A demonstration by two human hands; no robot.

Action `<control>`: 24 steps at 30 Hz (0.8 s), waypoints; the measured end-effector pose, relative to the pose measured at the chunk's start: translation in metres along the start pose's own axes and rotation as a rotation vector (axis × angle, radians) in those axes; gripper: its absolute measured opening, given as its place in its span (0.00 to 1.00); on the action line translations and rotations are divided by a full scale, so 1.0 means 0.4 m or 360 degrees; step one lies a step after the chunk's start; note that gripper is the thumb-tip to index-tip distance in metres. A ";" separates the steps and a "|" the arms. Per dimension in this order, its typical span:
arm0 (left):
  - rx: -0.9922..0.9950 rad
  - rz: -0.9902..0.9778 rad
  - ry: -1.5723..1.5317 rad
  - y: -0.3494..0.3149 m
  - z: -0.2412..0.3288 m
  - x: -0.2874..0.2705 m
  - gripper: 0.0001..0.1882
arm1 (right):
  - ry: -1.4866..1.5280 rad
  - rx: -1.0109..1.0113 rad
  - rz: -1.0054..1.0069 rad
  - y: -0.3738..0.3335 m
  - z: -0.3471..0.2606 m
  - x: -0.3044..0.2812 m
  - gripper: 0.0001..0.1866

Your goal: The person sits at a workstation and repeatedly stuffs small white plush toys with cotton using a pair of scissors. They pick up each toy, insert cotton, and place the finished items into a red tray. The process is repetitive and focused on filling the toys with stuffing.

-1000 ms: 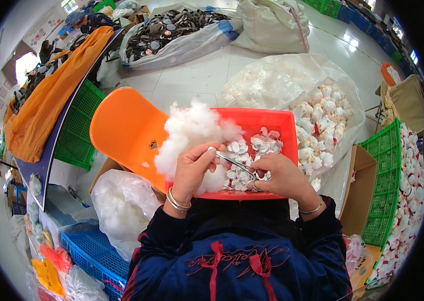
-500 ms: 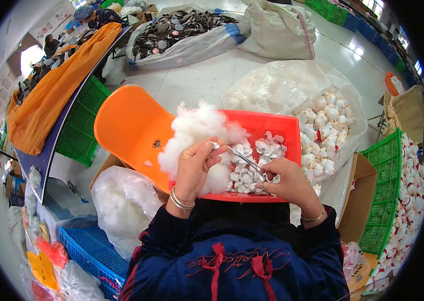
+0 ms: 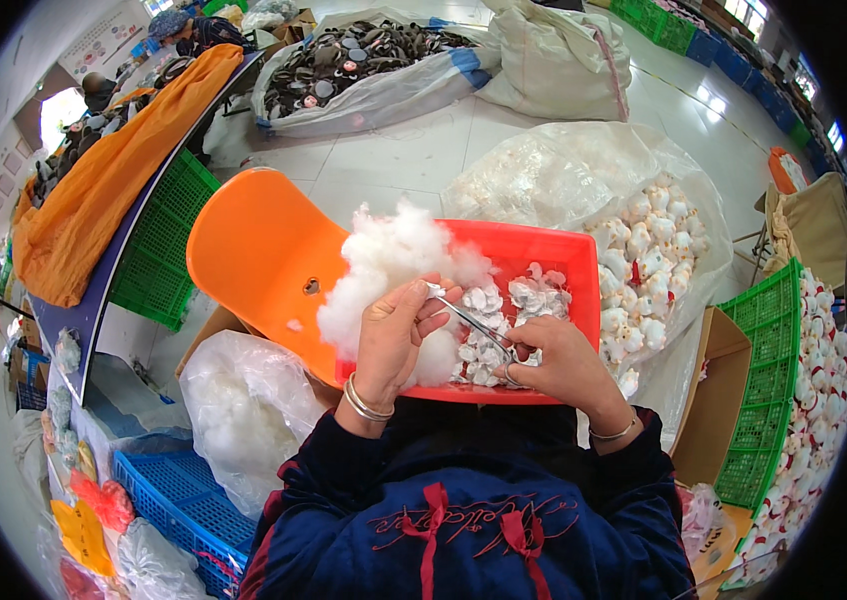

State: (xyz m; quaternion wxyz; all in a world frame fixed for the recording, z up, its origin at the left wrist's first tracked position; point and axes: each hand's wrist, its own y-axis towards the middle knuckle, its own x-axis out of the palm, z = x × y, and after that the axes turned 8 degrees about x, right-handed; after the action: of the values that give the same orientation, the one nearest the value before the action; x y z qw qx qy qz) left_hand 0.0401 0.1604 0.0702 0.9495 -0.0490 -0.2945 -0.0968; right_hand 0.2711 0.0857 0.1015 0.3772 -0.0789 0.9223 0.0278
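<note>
At the bottom of the frame is a dark blue velvety jacket (image 3: 483, 530) with red ties. Above it, just left of the centre, the left hand (image 3: 388, 335) pinches a small white piece (image 3: 434, 289) between thumb and fingers, palm turned inward. Right of the centre, the right hand (image 3: 561, 362) is curled around the ring handles of a slim metal tool (image 3: 478, 327), whose shaft slants up and left so that its tip meets the piece; whether its jaws grip it is too small to tell. A silvery bangle shows at each wrist.

Beneath the hands, mid-frame, a red tray (image 3: 586, 255) holds loose white pieces (image 3: 478, 372). A fluffy heap of white stuffing (image 3: 393, 250) covers its left end and meets the edge of an orange chair (image 3: 253, 240). At the lower left, a clear bag (image 3: 253, 405) of white fill stands beside a blue crate (image 3: 178, 490). On the right are an open cardboard box (image 3: 718, 395) and a green crate (image 3: 765, 400).

Beyond the tray, right of the centre, a clear plastic bag (image 3: 533, 175) spills white stuffed shapes (image 3: 648, 260). Toward the upper left, an orange cloth (image 3: 118, 195) drapes over a bench (image 3: 68, 335). At the top, dark plush pieces (image 3: 343, 65) fill an open sack, next to an upright pale sack (image 3: 558, 65). Two people are at the upper left.
</note>
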 end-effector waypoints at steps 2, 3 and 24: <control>0.0005 0.0007 -0.0022 -0.001 -0.006 -0.001 0.15 | 0.0034 0.0028 -0.0037 0.000 -0.008 -0.001 0.17; 0.0005 0.0000 -0.0024 -0.002 -0.005 0.000 0.15 | 0.0044 0.0017 -0.0035 0.001 -0.007 0.001 0.17; 0.0050 0.0044 0.0035 -0.004 -0.004 -0.003 0.12 | 0.0013 0.0048 0.0005 -0.012 0.017 -0.006 0.16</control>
State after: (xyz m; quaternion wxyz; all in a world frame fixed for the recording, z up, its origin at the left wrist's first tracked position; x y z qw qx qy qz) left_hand 0.0397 0.1586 0.0684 0.9545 -0.0371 -0.2849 -0.0797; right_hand 0.2782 0.0820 0.0983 0.3746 -0.0719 0.9243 0.0142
